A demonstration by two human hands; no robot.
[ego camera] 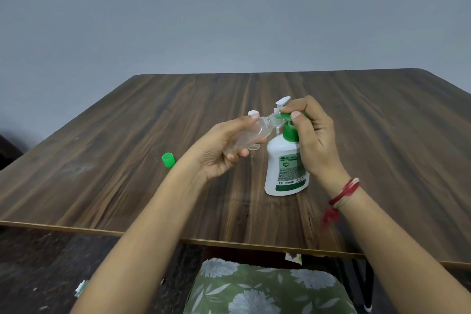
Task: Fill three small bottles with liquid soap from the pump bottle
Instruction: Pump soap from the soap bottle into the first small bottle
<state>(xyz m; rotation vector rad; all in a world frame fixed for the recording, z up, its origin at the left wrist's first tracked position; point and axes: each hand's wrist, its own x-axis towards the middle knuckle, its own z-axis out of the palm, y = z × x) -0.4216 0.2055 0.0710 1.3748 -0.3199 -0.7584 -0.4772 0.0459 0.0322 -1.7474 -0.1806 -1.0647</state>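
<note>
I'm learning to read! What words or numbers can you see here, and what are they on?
"ORIGINA": on the label of the pump bottle; the right hand hides the word's end.
Small logo beside that word, the badge below it and the fine print lower down: too blurred to read.
Small clear bottle and green cap: no writing shows.

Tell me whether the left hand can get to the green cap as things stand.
Probably not yet: the left hand grips the small clear bottle. The green cap lies on the table beside that forearm, with nothing between.
</note>
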